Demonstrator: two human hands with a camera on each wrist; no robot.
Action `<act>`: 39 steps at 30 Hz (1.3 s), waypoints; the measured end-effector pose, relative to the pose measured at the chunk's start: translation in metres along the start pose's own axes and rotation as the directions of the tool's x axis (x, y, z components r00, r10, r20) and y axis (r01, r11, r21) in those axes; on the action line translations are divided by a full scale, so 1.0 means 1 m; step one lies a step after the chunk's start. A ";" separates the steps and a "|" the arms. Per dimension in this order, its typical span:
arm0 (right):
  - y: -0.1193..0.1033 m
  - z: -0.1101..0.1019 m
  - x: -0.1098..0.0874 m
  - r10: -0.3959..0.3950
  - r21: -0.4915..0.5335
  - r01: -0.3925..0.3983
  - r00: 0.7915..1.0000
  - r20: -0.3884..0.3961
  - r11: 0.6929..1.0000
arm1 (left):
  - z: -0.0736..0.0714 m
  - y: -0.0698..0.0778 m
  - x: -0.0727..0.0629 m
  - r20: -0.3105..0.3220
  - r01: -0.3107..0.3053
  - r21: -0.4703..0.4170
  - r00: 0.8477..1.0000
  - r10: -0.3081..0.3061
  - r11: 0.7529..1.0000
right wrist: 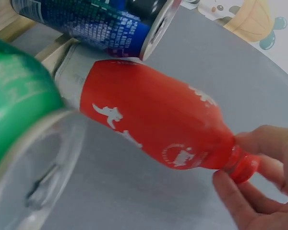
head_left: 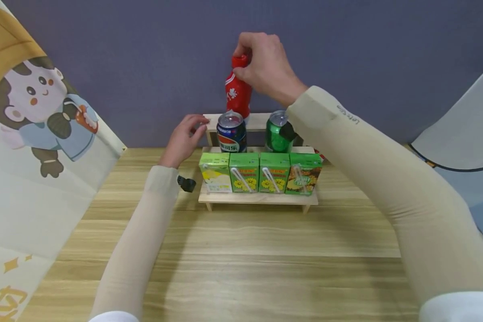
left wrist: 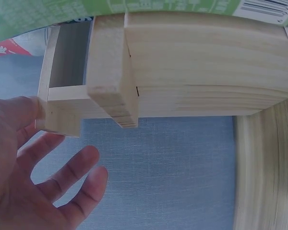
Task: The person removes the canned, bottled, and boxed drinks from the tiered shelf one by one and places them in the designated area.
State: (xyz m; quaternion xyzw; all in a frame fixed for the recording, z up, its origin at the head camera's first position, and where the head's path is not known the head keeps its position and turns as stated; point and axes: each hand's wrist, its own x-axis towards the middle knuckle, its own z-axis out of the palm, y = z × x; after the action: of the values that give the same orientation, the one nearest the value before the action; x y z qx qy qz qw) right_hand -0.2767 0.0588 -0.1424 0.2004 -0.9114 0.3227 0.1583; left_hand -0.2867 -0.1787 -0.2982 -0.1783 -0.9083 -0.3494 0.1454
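Note:
My right hand (head_left: pixel 267 62) pinches a red plastic bottle (head_left: pixel 238 96) by its cap and neck. The bottle's lower end is at the top step of a small wooden tiered rack (head_left: pixel 259 197); the right wrist view shows its red wrap (right wrist: pixel 153 115) with white prints and a clear base. At the left end of that top step, my left hand (head_left: pixel 183 138) touches the plank, its other fingers (left wrist: pixel 81 167) loosely spread. On the middle step stand a blue Pepsi can (head_left: pixel 231 134) and a green can (head_left: pixel 277 134), the latter partly covered by my right sleeve.
Several green drink cartons with straws, such as the yellow-flowered one (head_left: pixel 244 174), line the lowest step. A wooden table (head_left: pixel 241 250) carries the rack. Behind it rises a blue-grey panel (head_left: pixel 165 67), with a cartoon-printed white panel (head_left: pixel 28 192) at left and another white panel (head_left: pixel 459 120) at right.

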 end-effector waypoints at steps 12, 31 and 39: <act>0.018 -0.021 -0.012 -0.115 -0.010 0.114 0.984 -0.139 0.993 | 0.002 0.001 0.002 0.008 0.005 0.003 1.000 -0.005 1.000; 0.064 -0.092 -0.058 -0.102 -0.083 0.075 0.906 -0.411 0.994 | 0.000 0.000 0.003 0.004 0.017 0.005 1.000 -0.017 1.000; 0.100 -0.116 -0.086 0.030 -0.097 -0.078 0.904 -0.426 0.992 | -0.002 -0.001 0.002 -0.004 0.006 0.015 1.000 -0.006 1.000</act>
State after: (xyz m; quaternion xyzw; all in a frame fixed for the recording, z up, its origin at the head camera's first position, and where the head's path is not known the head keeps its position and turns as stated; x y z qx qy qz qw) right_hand -0.2302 0.2283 -0.1452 0.0912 -0.8771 0.3114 0.3542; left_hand -0.2889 -0.1808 -0.2965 -0.1739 -0.9112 -0.3431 0.1476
